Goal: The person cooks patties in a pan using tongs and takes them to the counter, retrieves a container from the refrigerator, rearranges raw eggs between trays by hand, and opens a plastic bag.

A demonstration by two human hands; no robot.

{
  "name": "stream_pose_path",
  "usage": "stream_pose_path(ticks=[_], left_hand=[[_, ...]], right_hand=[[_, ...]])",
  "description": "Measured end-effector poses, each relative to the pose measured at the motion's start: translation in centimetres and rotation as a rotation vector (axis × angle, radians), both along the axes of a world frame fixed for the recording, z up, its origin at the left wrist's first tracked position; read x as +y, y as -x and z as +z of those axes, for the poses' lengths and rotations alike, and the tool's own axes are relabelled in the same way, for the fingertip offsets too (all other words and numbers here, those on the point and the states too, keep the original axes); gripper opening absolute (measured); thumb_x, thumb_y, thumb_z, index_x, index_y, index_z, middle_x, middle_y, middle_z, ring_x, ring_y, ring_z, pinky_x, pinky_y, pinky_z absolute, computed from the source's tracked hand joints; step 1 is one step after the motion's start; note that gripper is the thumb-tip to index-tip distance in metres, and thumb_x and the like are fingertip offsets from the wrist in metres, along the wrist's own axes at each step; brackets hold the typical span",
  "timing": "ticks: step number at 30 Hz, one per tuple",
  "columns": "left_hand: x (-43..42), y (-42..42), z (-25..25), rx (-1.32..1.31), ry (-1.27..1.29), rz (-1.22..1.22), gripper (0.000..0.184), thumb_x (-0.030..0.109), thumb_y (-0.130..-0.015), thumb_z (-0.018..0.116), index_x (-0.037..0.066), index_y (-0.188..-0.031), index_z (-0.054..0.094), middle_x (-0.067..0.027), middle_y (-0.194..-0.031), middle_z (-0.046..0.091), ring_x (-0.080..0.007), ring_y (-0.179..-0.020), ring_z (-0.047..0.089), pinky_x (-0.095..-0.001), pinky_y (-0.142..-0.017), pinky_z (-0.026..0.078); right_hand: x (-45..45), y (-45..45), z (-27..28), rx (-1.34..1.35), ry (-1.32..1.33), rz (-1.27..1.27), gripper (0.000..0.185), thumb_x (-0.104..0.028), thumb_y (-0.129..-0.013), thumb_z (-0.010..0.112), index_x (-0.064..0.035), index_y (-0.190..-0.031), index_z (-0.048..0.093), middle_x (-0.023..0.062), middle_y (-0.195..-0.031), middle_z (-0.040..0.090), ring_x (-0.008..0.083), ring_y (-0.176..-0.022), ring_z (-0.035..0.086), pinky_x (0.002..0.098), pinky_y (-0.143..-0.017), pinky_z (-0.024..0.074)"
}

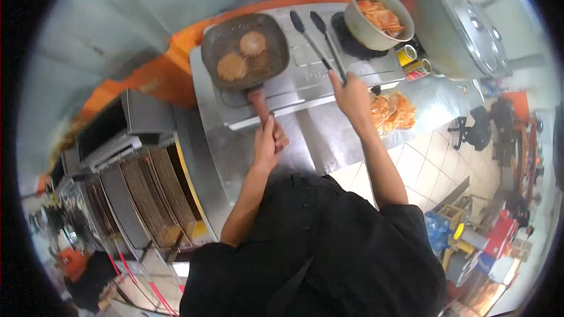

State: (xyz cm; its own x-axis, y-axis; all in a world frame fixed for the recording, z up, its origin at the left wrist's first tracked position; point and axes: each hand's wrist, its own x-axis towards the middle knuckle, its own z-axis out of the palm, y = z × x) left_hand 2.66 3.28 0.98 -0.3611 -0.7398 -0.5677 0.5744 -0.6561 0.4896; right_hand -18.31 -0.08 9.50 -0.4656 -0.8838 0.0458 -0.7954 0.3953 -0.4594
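Frying is seemingly being done partway, neither patty (pixel 232 67) being lifted, the pan handle (pixel 258 102) being grasped by the left hand (pixel 269 141), tongs (pixel 314 47) by the right hand (pixel 355 100).

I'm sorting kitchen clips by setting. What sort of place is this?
Probably a small commercial kitchen: patties fry in a square pan on a stove, a very large lidded pot stands beside it, and bare metal racks stand at left.

Stove top (pixel 296 95): lettering (pixel 318 74) appears to begin with "M"; remaining characters not legible. Yellow can (pixel 406 54) and red can (pixel 418 70): label print too small to read.
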Motion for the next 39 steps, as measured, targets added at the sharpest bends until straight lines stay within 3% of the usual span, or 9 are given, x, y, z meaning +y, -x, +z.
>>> stream_pose_path(ticks=[11, 15, 17, 18, 21, 24, 32, 37, 39], left_hand=[[-1.4, -0.3, -2.0, 0.079, 0.050, -0.023, 0.027, 0.033, -0.094, 0.044, 0.009, -0.082, 0.046, 0.0038, -0.058, 0.034, -0.0076, -0.049, 0.033, -0.0249, -0.052, 0.031], [-2.8, -0.7, -2.6, 0.101, 0.080, -0.006, 0.026, 0.031, -0.093, 0.046, 0.008, -0.081, 0.047, 0.0033, -0.058, 0.036, -0.0076, -0.050, 0.034, -0.0239, -0.051, 0.031], [-4.0, -0.6, -3.7, 0.114, 0.043, 0.000, 0.027, 0.034, -0.090, 0.050, 0.009, -0.079, 0.046, 0.0035, -0.059, 0.035, -0.0078, -0.048, 0.030, -0.0219, -0.049, 0.028], [-4.1, -0.7, -3.7, 0.111, 0.053, 0.031, 0.026, 0.032, -0.089, 0.052, 0.008, -0.081, 0.047, 0.0033, -0.061, 0.036, -0.0077, -0.050, 0.031, -0.0220, -0.049, 0.028], [-3.7, -0.7, -3.5, 0.082, 0.070, 0.045, 0.023, 0.028, -0.088, 0.053, 0.005, -0.088, 0.049, 0.0014, -0.065, 0.037, -0.0095, -0.057, 0.034, -0.0258, -0.053, 0.032], [-3.1, -1.5, -2.7, 0.102, 0.088, -0.046, 0.021, 0.026, -0.092, 0.048, 0.006, -0.088, 0.048, 0.0013, -0.064, 0.037, -0.0096, -0.056, 0.035, -0.0254, -0.053, 0.033], [-3.8, -1.4, -2.6, 0.128, 0.073, 0.054, 0.025, 0.029, -0.093, 0.046, 0.009, -0.079, 0.043, 0.0022, -0.058, 0.032, -0.0076, -0.048, 0.028, -0.0215, -0.048, 0.027], [-4.1, -2.5, -5.1, 0.130, 0.181, -0.141, 0.022, 0.028, -0.092, 0.048, 0.014, -0.076, 0.040, 0.0020, -0.061, 0.032, -0.0077, -0.051, 0.027, -0.0230, -0.049, 0.028], [-3.7, -0.1, -4.2, -0.288, 0.284, -0.009, 0.022, 0.033, -0.089, 0.051, 0.015, -0.080, 0.043, 0.0020, -0.072, 0.040, -0.0087, -0.058, 0.037, -0.0257, -0.057, 0.038]], right_hand=[[-4.1, 0.2, -8.1, -0.081, 0.020, -0.158, 0.055, -0.042, -0.078, 0.061, 0.0085, -0.091, 0.045, 0.0250, -0.084, 0.059, 0.0402, -0.078, 0.059, 0.0445, -0.067, 0.0485], [-6.0, 1.7, -14.4, 0.190, 0.086, -0.044, 0.046, -0.027, -0.078, 0.058, 0.0080, -0.104, 0.046, 0.0232, -0.105, 0.051, 0.0354, -0.101, 0.050, 0.0441, -0.087, 0.0392], [-7.1, 1.7, -14.0, 0.208, 0.038, -0.139, 0.035, -0.018, -0.075, 0.055, 0.0040, -0.102, 0.051, 0.0205, -0.104, 0.052, 0.0342, -0.100, 0.050, 0.0425, -0.086, 0.0385], [-6.1, 1.0, -14.0, 0.482, 0.286, -0.133, 0.031, -0.013, -0.074, 0.053, 0.0025, -0.100, 0.052, 0.0201, -0.105, 0.052, 0.0335, -0.097, 0.051, 0.0409, -0.082, 0.0403], [-5.5, 2.0, -15.1, 0.272, 0.420, -0.142, 0.033, -0.007, -0.075, 0.051, 0.0035, -0.105, 0.049, 0.0211, -0.097, 0.055, 0.0339, -0.092, 0.053, 0.0424, -0.082, 0.0424], [2.9, 0.1, -8.1, 0.110, 0.425, -0.051, 0.040, -0.007, -0.072, 0.056, 0.0022, -0.110, 0.047, 0.0196, -0.102, 0.050, 0.0352, -0.098, 0.049, 0.0409, -0.083, 0.0425], [26.3, -0.9, -16.3, -0.337, 0.152, -0.106, 0.036, -0.010, -0.078, 0.052, -0.0034, -0.113, 0.049, 0.0191, -0.104, 0.054, 0.0346, -0.100, 0.051, 0.0400, -0.085, 0.0430], [40.1, -2.2, -21.9, -0.433, 0.045, -0.463, 0.027, -0.003, -0.074, 0.054, 0.0004, -0.101, 0.058, 0.0181, -0.093, 0.061, 0.0293, -0.081, 0.061, 0.0355, -0.073, 0.0492], [44.0, -1.8, -23.9, -0.406, 0.048, -0.458, 0.025, -0.005, -0.075, 0.053, 0.0008, -0.100, 0.058, 0.0195, -0.087, 0.063, 0.0325, -0.080, 0.061, 0.0373, -0.071, 0.0489]])
